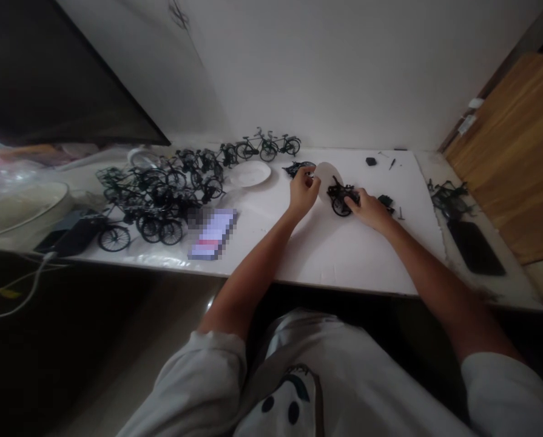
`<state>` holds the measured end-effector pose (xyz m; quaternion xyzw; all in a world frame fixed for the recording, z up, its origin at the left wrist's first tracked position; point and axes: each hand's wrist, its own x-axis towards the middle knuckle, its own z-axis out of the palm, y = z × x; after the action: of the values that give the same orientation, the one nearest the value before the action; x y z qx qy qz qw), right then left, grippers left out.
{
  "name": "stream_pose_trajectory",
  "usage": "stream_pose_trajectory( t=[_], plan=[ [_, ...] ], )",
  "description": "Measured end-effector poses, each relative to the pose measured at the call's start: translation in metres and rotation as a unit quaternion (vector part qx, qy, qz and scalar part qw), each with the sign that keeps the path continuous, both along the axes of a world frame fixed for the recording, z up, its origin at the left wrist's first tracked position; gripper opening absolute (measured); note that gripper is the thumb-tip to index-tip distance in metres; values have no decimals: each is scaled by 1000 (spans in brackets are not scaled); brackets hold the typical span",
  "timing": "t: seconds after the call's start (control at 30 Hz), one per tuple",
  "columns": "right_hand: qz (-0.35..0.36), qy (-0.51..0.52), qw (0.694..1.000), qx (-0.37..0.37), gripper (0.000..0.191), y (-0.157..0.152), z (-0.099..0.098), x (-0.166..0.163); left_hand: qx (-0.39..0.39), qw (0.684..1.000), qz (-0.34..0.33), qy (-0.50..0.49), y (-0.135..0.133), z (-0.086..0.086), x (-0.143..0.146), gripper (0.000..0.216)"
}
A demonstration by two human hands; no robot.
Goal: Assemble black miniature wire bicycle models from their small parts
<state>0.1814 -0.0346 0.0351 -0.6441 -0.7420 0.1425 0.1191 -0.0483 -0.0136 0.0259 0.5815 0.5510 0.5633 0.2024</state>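
My right hand (370,209) grips a dark miniature bicycle (341,202) by one end, a little above the white board (344,255). To its left, my left hand (304,193) is raised with thumb and fingers curled into a pinch. Whatever lies in that pinch, if anything, is too small to make out. Behind my left hand, another small bicycle (298,168) rests on the board. A pale round dish (328,176) shows between my two hands. Some dark parts (386,202) lie just beyond my right hand, partly covered by it.
Many miniature bicycles (162,200) crowd the left side, with more along the wall. Near them are a white plate (252,174) and a blurred-out phone (213,233). A black block (370,161) sits at the back right; a dark flat slab (475,247) lies far right.
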Motion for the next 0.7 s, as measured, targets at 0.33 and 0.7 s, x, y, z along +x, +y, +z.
stream_pose_trajectory(
  t=[0.33, 0.7],
  plan=[
    [15, -15, 1000, -1, 61, 0, 1, 0, 45, 997, 65, 15, 9, 12, -33, 24],
    [23, -28, 999, -4, 61, -3, 6, 0, 4, 974, 227, -7, 21, 24, -103, 44]
  ],
)
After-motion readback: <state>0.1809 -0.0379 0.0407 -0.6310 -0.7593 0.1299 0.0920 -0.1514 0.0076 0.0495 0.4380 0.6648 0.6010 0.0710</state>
